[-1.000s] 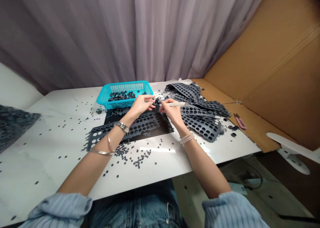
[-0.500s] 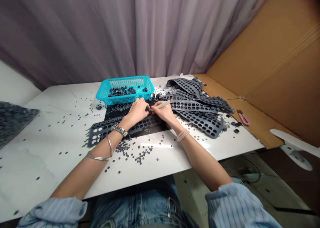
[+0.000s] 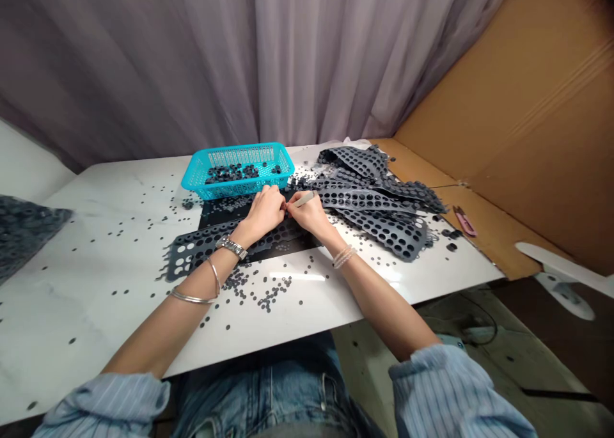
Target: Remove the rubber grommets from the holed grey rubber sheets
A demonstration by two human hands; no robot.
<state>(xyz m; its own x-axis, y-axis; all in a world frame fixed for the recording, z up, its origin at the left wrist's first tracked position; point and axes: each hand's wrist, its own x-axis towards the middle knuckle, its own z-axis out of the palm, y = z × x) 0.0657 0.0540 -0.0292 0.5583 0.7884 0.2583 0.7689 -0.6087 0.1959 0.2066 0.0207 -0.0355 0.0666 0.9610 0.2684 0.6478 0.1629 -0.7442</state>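
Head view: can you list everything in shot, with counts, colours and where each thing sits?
Table: one, white marble-look, under everything.
Basket: one, turquoise mesh, back of table, holding dark discs.
Punched sheets: several, dark grey, heaped right; one more front left.
Mat: one, black, centre.
Loose discs: many, dark, scattered over table.
Snips: one pair, pink, on cardboard, right.
Curtain: one, mauve-grey, behind.
Pen-shaped tool: one, pale, in right hand.
Left hand: centre, over mat; watch, bangles.
Right hand: beside left hand.

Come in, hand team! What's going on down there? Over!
Left hand down by the holey rubber sheet. Right hand gripping a pen-like tool. Loose rubber dots scattered nearby.
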